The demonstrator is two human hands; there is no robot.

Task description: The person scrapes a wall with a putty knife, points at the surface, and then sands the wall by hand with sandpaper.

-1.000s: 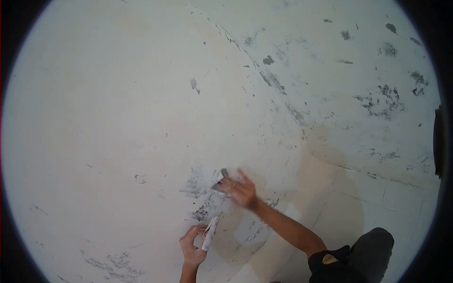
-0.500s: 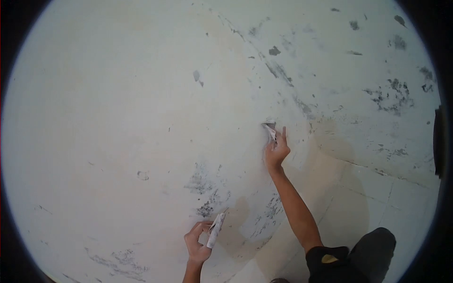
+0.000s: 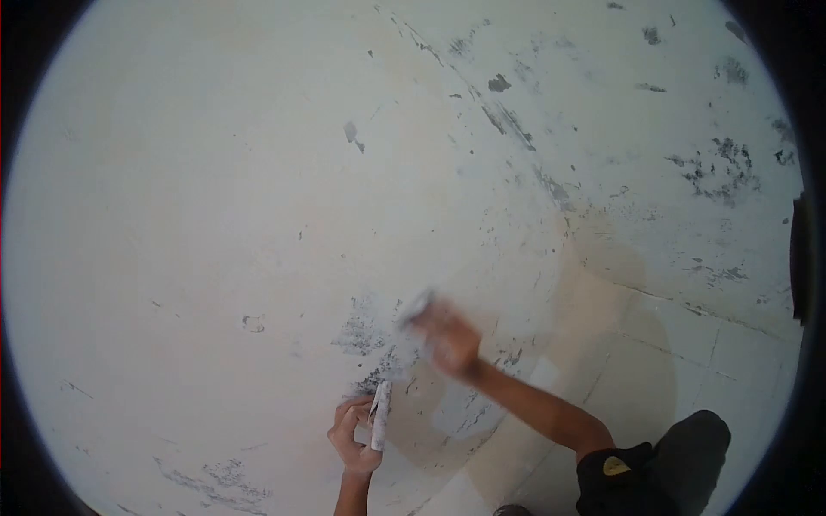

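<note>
1. The putty knife (image 3: 418,309) is near the middle of the view, at the fingers of the right hand (image 3: 452,340). Both are blurred; the grip is closed round the tool, though the exact finger placement and any contact with the pale wall (image 3: 189,189) cannot be told.
2. Left of and below the knife, dark scuffed patches (image 3: 360,331) mark the wall.
3. The left hand (image 3: 353,440), lower down, has its grip narrowed on a whitish, smeared flat tool (image 3: 381,416), seen almost edge-on and standing nearly upright in the view. The two tools are apart.
4. The right forearm runs down to a black sleeve (image 3: 594,490) with a yellow badge (image 3: 615,466), beside a dark rounded shape (image 3: 701,451).
5. Farther out, a rough line of chips (image 3: 508,125) slants from top centre towards the right, with more dark spots beyond it. Thin straight joints (image 3: 658,350) cross the lower right.
</note>
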